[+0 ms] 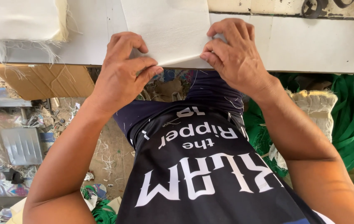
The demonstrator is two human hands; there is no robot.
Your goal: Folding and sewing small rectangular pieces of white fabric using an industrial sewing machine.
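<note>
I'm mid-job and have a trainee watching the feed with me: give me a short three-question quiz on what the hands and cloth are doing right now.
1. True or false: both hands grip the near edge of the white cloth piece on the white table.
2. Which hand pinches the cloth's near right corner? A) left hand B) right hand C) neither
3. Fill in: the heap at the person's right, below the table edge, is ____ in colour.

Key
1. True: the left hand and right hand both pinch that edge.
2. B
3. Green: the fabric heap.
</note>
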